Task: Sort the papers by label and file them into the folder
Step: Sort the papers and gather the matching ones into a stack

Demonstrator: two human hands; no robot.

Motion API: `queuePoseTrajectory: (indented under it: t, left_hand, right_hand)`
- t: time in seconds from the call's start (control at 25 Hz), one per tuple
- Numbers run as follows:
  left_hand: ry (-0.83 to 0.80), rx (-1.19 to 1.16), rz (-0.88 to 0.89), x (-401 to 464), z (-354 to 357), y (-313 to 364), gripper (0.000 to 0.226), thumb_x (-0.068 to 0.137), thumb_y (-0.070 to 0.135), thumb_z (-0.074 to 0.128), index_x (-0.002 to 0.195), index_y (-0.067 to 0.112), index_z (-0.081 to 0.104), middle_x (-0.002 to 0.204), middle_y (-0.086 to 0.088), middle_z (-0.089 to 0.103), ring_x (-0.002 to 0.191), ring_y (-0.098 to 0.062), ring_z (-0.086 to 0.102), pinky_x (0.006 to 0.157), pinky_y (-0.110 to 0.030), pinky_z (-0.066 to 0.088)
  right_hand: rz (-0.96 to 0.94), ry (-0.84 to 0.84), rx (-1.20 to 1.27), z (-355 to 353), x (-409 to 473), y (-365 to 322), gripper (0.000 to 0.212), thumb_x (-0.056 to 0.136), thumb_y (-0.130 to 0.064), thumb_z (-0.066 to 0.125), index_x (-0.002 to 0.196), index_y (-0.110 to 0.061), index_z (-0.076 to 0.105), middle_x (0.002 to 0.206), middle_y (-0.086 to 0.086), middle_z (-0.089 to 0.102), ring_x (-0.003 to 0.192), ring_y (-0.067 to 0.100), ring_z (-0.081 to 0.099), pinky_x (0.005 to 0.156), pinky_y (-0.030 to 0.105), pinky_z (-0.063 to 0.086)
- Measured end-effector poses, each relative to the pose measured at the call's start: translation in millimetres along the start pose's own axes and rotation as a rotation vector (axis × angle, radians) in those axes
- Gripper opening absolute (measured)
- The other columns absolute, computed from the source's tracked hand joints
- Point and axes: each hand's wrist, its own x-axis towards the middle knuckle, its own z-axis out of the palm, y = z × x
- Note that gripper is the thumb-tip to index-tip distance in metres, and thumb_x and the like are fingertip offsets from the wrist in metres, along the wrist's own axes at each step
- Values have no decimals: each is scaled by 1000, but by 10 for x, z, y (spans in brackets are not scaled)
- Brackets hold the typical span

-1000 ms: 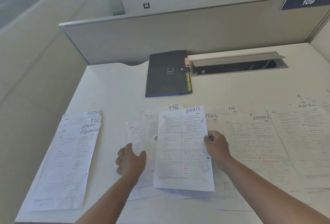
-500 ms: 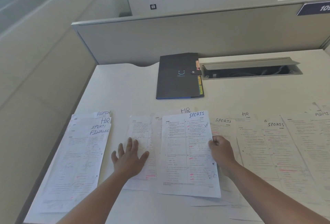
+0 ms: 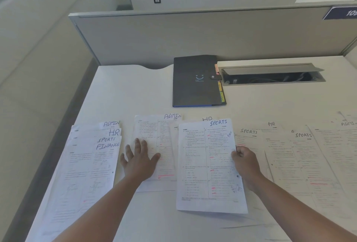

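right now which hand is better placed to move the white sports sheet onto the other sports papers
Right. The right hand already pinches the white SPORTS sheet at its right edge, nearest those papers; the left hand lies flat on the ADMIN sheet.

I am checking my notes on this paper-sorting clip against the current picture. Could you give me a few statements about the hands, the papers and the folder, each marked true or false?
1. The left hand lies flat with spread fingers on the ADMIN sheet. True.
2. The right hand is empty. False: its grip pinches the right edge of the SPORTS sheet.
3. The dark folder lies open. False: it is closed, its snap strap fastened, at the far side of the desk.
4. The top sheet of the left stack reads FINANCE. True.
5. The SPORTS sheet partly covers a sheet labelled HR. True.
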Motion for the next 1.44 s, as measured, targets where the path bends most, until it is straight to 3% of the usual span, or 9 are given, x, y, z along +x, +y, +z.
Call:
queuePoseTrajectory:
  t: [0.12, 0.24, 0.36, 0.44, 0.56, 0.64, 0.76, 0.96, 1.44]
  left_hand:
    - [94, -71, 42, -85, -3, 84, 80, 102, 65, 34, 164, 21, 11, 174, -7, -2, 159, -35, -3, 125, -55, 7]
    - [59, -496, 135, -308, -3, 386, 70, 103, 49, 52, 161, 18, 27, 167, -9, 26, 150, -32, 29, 120, -50, 31]
    - [-142, -1025, -24, -491, -18, 697, 69, 102, 33, 61, 160, 17, 28, 159, -9, 39, 139, -28, 45, 104, -38, 41]
    - [-144, -1114, -116, -548, -6, 828, 71, 102, 25, 60, 161, 16, 24, 157, -10, 40, 138, -29, 46, 102, -37, 41]
    - [-125, -1146, -218, -497, 30, 902, 57, 100, 15, 58, 153, 10, 39, 138, -7, 54, 121, -28, 54, 96, -36, 45]
    - [-143, -1157, -199, -446, 66, 901, 22, 90, 13, 59, 111, 11, 66, 108, -8, 65, 93, -26, 58, 79, -36, 47]
    - [-107, -1101, -142, -429, 129, 897, 8, 87, 10, 56, 80, 15, 57, 83, -7, 58, 77, -22, 47, 70, -37, 39]
    - [156, -1073, -200, -364, -36, 561, 19, 98, 12, 53, 88, 6, 68, 93, -8, 75, 89, -30, 71, 85, -50, 62]
    - [295, -852, -340, -185, -53, -220, 21, 98, 8, 48, 94, -5, 65, 89, -15, 66, 72, -24, 52, 63, -33, 43]
  right_hand:
    - [11, 11, 25, 0, -17, 27, 20, 104, -15, 51, 97, -6, 68, 100, 28, 72, 73, 27, 59, 60, 38, 49]
    - [40, 33, 51, -32, -19, 92, 19, 103, -15, 53, 94, -12, 70, 98, 18, 76, 84, 41, 72, 67, 44, 58]
    - [99, 10, 77, -53, -8, 152, 18, 100, -15, 54, 93, -13, 70, 94, 11, 78, 94, 41, 74, 82, 56, 62]
    - [112, -12, 91, -66, -6, 160, 17, 100, -15, 54, 95, -14, 71, 94, 8, 78, 93, 37, 75, 85, 60, 61]
    - [105, -34, 119, -90, -11, 169, 17, 101, -15, 54, 98, -15, 71, 97, 6, 78, 93, 32, 75, 87, 57, 62]
    - [109, -48, 150, -105, -9, 189, 17, 102, -16, 55, 98, -14, 71, 96, 7, 79, 92, 32, 76, 85, 57, 62]
    - [129, -73, 197, -129, 9, 225, 17, 102, -17, 56, 98, -11, 71, 97, 9, 79, 93, 35, 76, 84, 59, 62]
    - [207, -116, 396, -235, 23, 258, 15, 105, -11, 56, 109, -7, 70, 106, 13, 78, 98, 36, 76, 88, 58, 61]
    - [101, -108, 291, -154, 30, 121, 16, 104, -15, 57, 99, -10, 72, 105, 20, 77, 98, 39, 74, 90, 64, 58]
